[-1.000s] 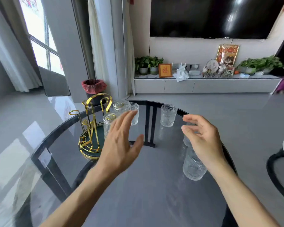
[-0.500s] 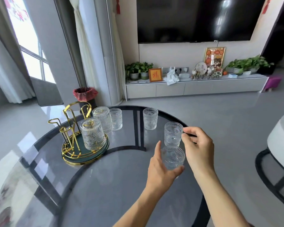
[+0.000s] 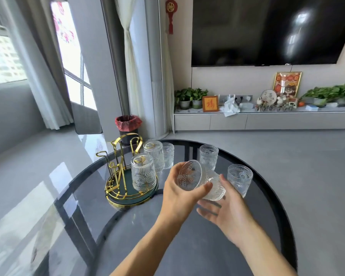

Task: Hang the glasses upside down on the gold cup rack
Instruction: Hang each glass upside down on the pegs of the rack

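A glass (image 3: 199,181) that stood upright on the bench (image 3: 127,226) half a second ago is now lifted clear of it and tipped on its side, mouth turned toward the left. The left hand (image 3: 179,196) has its grip closed around the rim end, thumb across the front, while the right hand (image 3: 229,214) has let its grip spread, palm up just under the base; whether those fingers still touch the glass is hard to tell through the blur. So the turning-over has begun, and the left hand looks set to carry it alone.

The gold cup rack (image 3: 124,176) sits just to the left, with two glasses already hung mouth-down on it: a near one (image 3: 142,172) and a farther one (image 3: 153,155). Several gold prongs on its left side stand bare. Three more glasses wait upright on the bench: one behind the rack (image 3: 168,155), one in the middle (image 3: 208,156) and one at the right (image 3: 239,179).
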The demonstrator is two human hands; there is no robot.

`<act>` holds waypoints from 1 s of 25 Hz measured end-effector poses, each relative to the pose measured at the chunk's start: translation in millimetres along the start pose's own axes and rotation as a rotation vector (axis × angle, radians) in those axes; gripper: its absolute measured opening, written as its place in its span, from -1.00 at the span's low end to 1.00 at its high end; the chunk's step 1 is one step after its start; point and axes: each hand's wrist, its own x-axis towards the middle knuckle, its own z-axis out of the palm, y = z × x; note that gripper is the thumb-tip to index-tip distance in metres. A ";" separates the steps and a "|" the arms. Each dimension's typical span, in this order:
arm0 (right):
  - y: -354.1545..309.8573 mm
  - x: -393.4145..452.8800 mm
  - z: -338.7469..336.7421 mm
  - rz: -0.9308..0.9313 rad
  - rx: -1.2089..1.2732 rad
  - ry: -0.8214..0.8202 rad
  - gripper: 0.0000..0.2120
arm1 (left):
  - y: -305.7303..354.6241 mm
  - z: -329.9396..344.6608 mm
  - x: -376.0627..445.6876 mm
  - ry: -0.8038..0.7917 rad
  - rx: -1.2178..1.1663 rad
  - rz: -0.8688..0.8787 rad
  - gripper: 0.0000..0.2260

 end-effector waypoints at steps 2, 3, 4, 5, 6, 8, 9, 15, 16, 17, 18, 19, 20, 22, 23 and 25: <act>2.6 5.4 19.7 0.048 0.077 -0.141 -0.48 | 8.0 -24.6 1.5 -0.035 0.040 0.050 -0.43; 2.3 8.4 31.1 0.044 0.090 -0.152 -0.47 | 12.6 -38.9 4.9 -0.080 0.068 0.055 -0.40; 1.8 12.2 42.4 0.032 0.095 -0.139 -0.46 | 17.5 -55.2 10.6 -0.140 0.096 0.041 -0.39; 0.2 16.6 54.1 0.013 0.091 -0.115 -0.45 | 21.4 -73.8 19.0 -0.190 0.128 0.028 -0.40; -3.4 22.4 65.1 -0.014 0.082 -0.088 -0.44 | 25.0 -93.5 28.2 -0.204 0.164 0.038 -0.43; -18.2 37.6 85.6 -0.087 0.080 -0.033 -0.43 | 27.1 -129.8 50.0 -0.051 0.293 0.128 -0.54; -28.3 45.3 96.4 -0.127 0.071 -0.014 -0.45 | 25.5 -145.9 62.2 0.063 0.408 0.196 -0.59; -76.7 102.0 177.2 -0.417 -0.318 0.046 -0.63 | -13.2 -202.6 123.1 -0.041 1.003 0.237 -0.41; -80.3 110.8 190.3 -0.466 -0.397 0.054 -0.63 | -18.9 -205.6 127.7 -0.058 0.999 0.244 -0.39; -83.0 119.2 202.6 -0.508 -0.470 0.060 -0.63 | -22.6 -207.3 130.5 -0.052 0.986 0.262 -0.37; -84.2 129.4 214.5 -0.541 -0.540 0.066 -0.62 | -26.4 -207.8 132.3 -0.033 0.973 0.277 -0.36; -84.7 140.4 225.8 -0.565 -0.605 0.074 -0.61 | -29.6 -207.5 133.2 -0.009 0.960 0.282 -0.36; -84.4 150.9 236.1 -0.584 -0.668 0.084 -0.61 | -32.8 -206.8 133.6 0.011 0.945 0.278 -0.36; -80.9 170.9 252.9 -0.613 -0.803 0.097 -0.58 | -37.9 -204.6 132.6 0.025 0.899 0.260 -0.39; -77.2 179.7 259.1 -0.625 -0.879 0.091 -0.56 | -39.1 -203.7 132.5 0.017 0.877 0.252 -0.40; -67.9 194.8 265.8 -0.640 -1.069 0.049 -0.53 | -38.4 -204.9 134.7 0.010 0.855 0.249 -0.43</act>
